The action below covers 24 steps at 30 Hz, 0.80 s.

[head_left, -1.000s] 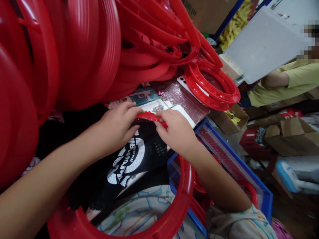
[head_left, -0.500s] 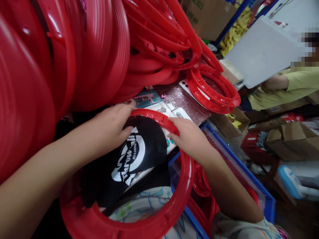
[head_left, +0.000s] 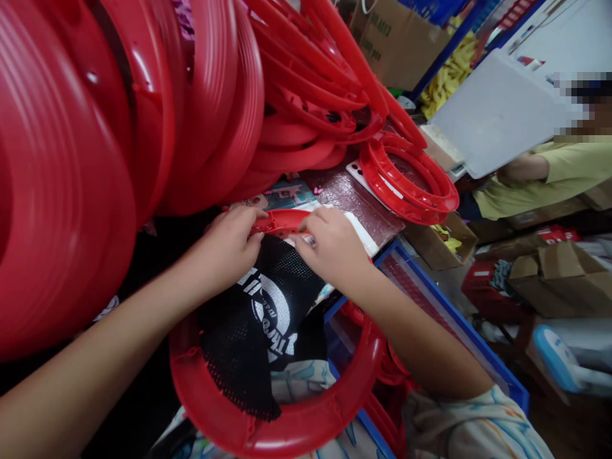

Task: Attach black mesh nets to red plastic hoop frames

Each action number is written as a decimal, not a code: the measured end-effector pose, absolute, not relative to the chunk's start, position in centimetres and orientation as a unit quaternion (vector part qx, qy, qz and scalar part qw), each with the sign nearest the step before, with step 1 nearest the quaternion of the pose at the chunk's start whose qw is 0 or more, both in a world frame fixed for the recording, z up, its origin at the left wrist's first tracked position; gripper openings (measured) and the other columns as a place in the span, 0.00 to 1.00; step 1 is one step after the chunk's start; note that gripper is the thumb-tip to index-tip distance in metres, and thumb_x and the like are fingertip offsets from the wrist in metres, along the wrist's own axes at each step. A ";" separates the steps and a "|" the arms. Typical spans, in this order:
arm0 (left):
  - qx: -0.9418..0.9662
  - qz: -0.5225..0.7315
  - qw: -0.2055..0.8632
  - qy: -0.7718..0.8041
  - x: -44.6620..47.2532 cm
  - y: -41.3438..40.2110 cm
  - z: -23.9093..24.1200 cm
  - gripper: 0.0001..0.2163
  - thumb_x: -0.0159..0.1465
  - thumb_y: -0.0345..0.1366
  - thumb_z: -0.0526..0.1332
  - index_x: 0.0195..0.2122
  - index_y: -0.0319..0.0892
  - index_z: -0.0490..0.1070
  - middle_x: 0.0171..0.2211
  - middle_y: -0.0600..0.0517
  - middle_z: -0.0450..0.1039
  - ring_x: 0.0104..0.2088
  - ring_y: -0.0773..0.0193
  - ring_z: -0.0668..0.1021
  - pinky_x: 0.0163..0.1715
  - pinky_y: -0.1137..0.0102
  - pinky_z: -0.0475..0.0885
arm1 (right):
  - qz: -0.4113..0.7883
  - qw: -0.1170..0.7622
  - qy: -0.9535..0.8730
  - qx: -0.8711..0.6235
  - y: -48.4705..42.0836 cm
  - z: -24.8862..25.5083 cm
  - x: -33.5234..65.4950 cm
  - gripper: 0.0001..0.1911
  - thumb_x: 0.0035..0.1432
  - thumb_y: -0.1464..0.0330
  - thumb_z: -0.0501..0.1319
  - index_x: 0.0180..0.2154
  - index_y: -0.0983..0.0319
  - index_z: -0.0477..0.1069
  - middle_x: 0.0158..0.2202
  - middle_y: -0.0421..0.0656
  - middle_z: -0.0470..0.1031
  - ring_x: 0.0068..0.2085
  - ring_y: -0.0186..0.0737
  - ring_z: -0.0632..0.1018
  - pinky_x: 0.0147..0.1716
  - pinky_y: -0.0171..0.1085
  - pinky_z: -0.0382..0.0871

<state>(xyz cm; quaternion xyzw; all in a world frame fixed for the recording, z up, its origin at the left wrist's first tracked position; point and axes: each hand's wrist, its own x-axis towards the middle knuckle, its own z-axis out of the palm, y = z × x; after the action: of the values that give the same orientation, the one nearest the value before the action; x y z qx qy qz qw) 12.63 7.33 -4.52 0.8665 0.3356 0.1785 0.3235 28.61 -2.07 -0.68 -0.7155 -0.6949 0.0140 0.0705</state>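
Observation:
A red plastic ring (head_left: 282, 440) leans upright against my lap, its far rim at the table edge. Inside it hangs a black mesh fabric piece (head_left: 248, 344) with white lettering, folded over itself, its lower tip lying over the ring's near rim. My left hand (head_left: 234, 242) grips the ring's far rim at the left, fingers curled over it, thumb by the mesh edge. To its right, my right hand (head_left: 332, 245) is closed at the same rim, with thumb and fingertips pinching by the upper mesh edge. Exactly what lies under the right fingertips is hidden.
Many red rings (head_left: 205, 115) are piled at the left and back. Two more rings (head_left: 406, 178) lie on a white phone (head_left: 356, 169) on the brown table. A blue-rimmed crate (head_left: 459, 331) with red parts stands at right. Beyond sits a person in yellow (head_left: 568, 175).
My right hand has moved left along the rim, closer to my left hand. The ring has shifted right, and the mesh has turned, its lower end now overlapping the near rim.

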 end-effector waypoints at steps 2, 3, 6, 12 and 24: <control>0.843 0.186 0.359 0.354 12.5 7.2 -4.3 0.15 0.60 0.34 0.53 0.47 0.37 0.68 0.49 0.41 0.72 0.50 0.50 0.74 0.52 0.53 0.67 | 0.097 0.059 -0.682 -0.723 -2.7 -0.8 27.6 0.16 0.59 0.61 0.59 0.41 0.67 0.72 0.41 0.52 0.74 0.43 0.49 0.73 0.43 0.44 0.64; 0.829 0.192 0.377 0.365 12.5 7.2 -4.1 0.14 0.60 0.34 0.54 0.46 0.38 0.68 0.48 0.42 0.73 0.50 0.51 0.74 0.52 0.53 0.67 | 0.130 0.058 -0.671 -0.727 -2.8 -1.0 27.2 0.17 0.58 0.60 0.61 0.43 0.67 0.72 0.42 0.52 0.74 0.44 0.49 0.73 0.44 0.44 0.65; 0.782 0.213 0.432 0.395 12.2 7.2 -3.8 0.14 0.59 0.35 0.55 0.45 0.40 0.69 0.47 0.45 0.74 0.46 0.53 0.76 0.49 0.56 0.70 | 0.167 0.077 -0.637 -0.749 -2.6 -1.9 26.6 0.17 0.55 0.63 0.64 0.44 0.66 0.71 0.42 0.51 0.75 0.43 0.49 0.74 0.42 0.43 0.65; 0.745 0.235 0.468 0.413 12.2 7.2 -4.0 0.13 0.58 0.35 0.55 0.43 0.39 0.70 0.43 0.47 0.76 0.41 0.57 0.78 0.44 0.63 0.73 | 0.227 0.123 -0.628 -0.734 -2.0 -1.9 27.1 0.03 0.51 0.71 0.63 0.28 0.63 0.70 0.27 0.40 0.73 0.30 0.36 0.72 0.31 0.35 0.61; 0.688 0.218 0.517 0.460 12.3 7.9 -4.2 0.13 0.53 0.35 0.55 0.34 0.41 0.78 0.41 0.48 0.79 0.43 0.52 0.78 0.47 0.60 0.71 | 0.486 0.311 -0.492 -0.652 -0.8 -2.2 27.7 0.11 0.52 0.62 0.64 0.31 0.64 0.71 0.26 0.39 0.71 0.28 0.31 0.70 0.29 0.33 0.63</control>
<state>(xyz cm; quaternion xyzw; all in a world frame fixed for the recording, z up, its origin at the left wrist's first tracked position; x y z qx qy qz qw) 12.29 7.89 -4.20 0.6881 0.4604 0.2178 0.5168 27.73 -0.79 -2.23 -0.6515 -0.4921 0.4865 0.3109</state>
